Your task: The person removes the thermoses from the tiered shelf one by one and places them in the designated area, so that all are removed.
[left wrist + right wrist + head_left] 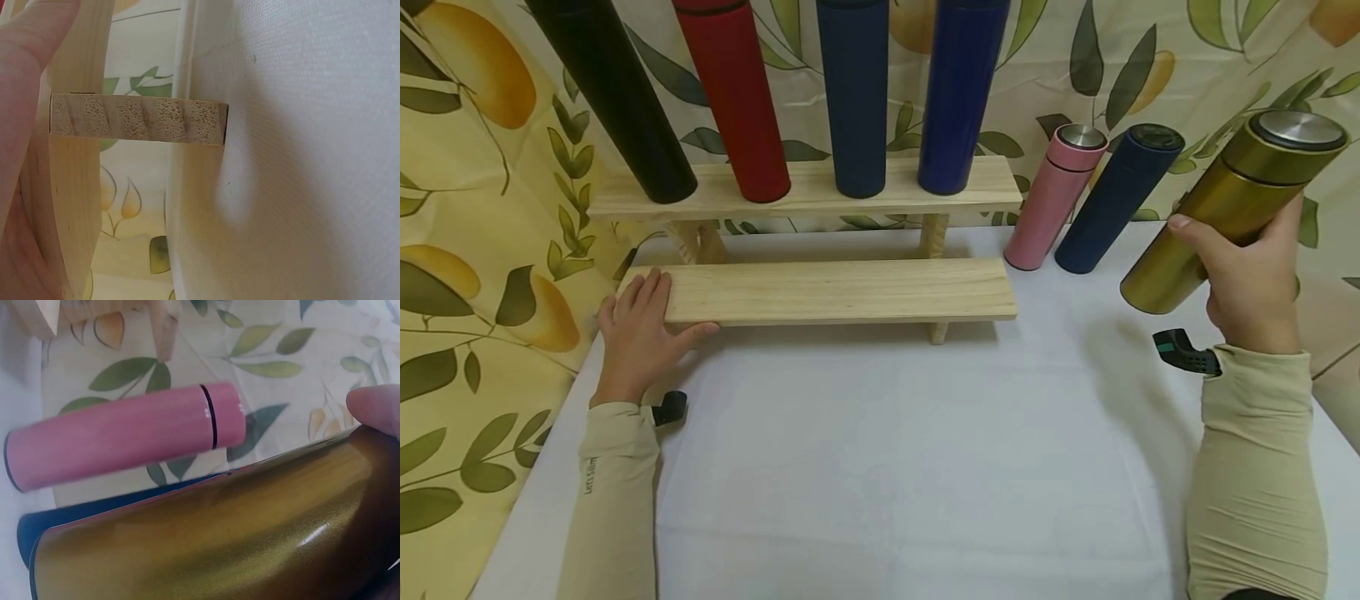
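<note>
My right hand point(1255, 283) grips a gold vacuum flask point(1217, 225) with a silver-topped lid, thumb on the near side. Large in the right wrist view, the flask point(206, 531) hides most of a navy flask; whether its base touches the table cannot be told. Left of it stand a navy flask point(1118, 200) and a smaller pink flask point(1056, 200). My left hand point(643, 333) rests on the left end of the lower board point(842, 292) of a two-step wooden stand, fingers extended over the top and thumb along the front edge.
On the stand's upper board point(808, 179) are a black flask point(625, 108), a red flask point(737, 108), a dull blue flask point(856, 108) and a glossy blue flask point(962, 100). White cloth point(887, 458) covers the table. Leaf-patterned fabric point(490, 250) hangs behind and at left.
</note>
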The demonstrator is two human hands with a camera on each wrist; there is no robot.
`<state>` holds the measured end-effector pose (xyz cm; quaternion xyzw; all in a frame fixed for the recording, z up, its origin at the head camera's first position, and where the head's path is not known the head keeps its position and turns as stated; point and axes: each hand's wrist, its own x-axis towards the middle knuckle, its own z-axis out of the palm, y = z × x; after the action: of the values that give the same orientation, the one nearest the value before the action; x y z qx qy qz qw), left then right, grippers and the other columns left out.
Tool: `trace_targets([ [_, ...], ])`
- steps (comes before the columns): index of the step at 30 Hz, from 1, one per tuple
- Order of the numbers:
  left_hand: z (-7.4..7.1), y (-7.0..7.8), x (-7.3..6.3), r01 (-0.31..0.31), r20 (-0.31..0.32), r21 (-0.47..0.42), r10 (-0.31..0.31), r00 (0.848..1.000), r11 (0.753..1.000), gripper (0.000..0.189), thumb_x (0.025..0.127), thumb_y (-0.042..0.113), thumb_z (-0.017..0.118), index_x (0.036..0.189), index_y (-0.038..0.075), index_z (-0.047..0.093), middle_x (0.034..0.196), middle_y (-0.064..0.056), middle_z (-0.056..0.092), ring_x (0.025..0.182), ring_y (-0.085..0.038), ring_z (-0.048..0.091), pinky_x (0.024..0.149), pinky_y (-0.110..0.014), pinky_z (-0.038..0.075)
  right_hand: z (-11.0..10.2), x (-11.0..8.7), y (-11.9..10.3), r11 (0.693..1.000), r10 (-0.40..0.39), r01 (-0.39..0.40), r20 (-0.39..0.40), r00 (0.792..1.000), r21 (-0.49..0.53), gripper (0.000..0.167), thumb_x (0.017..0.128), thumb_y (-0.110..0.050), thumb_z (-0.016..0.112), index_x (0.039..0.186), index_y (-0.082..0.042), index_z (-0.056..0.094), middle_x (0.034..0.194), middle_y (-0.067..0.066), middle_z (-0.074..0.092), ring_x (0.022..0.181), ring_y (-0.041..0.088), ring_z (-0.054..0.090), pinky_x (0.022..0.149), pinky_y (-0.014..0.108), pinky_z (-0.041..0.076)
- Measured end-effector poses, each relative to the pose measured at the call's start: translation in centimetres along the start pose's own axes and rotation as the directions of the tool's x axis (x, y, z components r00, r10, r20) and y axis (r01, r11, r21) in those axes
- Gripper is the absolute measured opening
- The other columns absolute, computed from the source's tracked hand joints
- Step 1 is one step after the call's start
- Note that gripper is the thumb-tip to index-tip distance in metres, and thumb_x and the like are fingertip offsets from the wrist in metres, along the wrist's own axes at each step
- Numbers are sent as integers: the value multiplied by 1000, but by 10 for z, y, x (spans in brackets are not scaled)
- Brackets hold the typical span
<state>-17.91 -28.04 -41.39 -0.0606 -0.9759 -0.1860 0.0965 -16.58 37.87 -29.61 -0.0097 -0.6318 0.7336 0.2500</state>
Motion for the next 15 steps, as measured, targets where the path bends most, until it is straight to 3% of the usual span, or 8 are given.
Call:
trace_targets([
  [15,2,-1,2,-16,-12,12,16,1000,1000,116,91,73,70,164,-8,30,170,-31,28,156,-50,20,119,-73,1,-18,9,11,999,21,-18,-66,998,49,88,85,20,75,153,-24,42,139,6,45,127,19,44,100,29,42],
])
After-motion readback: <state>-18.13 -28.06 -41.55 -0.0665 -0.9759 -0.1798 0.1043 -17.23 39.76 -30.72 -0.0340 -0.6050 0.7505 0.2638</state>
